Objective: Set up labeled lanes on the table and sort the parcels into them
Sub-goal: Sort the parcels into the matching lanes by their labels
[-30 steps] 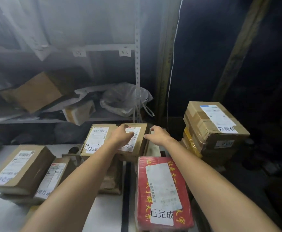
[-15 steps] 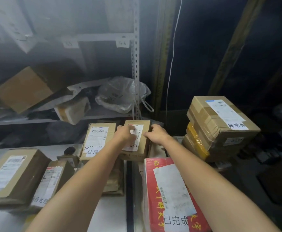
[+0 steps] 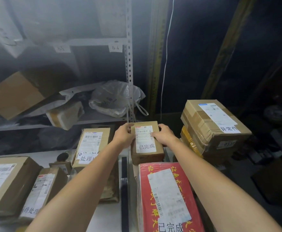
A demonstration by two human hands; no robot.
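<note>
Left grip [image 3: 123, 136] and right grip [image 3: 164, 136] clasp the brown parcel [image 3: 147, 149] between them, apparently at rest.

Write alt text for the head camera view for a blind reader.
A left hand and right hand grip a small brown box labelled 已完成, beyond a red parcel with the same label. Labelled boxes lie left, stacked boxes right, a metal shelf behind.

Red parcel [image 3: 145, 190] is cut off at the bottom edge, and the left forearm [image 3: 86, 178] hides part of the label [image 3: 86, 158] on the middle box [image 3: 106, 136].
</note>
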